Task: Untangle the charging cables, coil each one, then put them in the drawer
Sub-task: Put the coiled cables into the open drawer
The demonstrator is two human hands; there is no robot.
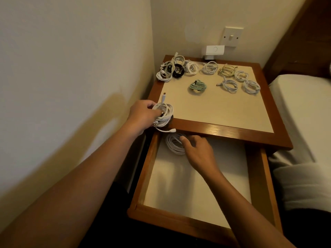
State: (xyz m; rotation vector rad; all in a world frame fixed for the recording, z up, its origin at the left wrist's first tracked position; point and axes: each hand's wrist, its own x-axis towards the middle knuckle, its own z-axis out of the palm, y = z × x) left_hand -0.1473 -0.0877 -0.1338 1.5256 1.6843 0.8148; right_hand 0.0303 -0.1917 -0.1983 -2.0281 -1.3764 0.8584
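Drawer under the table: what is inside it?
One coiled white cable lies at the back of the drawer, the right hand touching it. The drawer's rear, under the tabletop, is hidden.

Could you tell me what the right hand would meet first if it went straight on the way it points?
The white coil at the back left of the drawer: the right hand points at it, thumb apparently touching it, though depth is unclear.

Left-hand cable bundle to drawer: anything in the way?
Nothing blocks the open drawer itself. The left hand holds the white cable bundle at the nightstand's front-left corner; just below, in the drawer's back-left corner, lie a white coiled cable and the right hand touching it. Aim further forward, probably.
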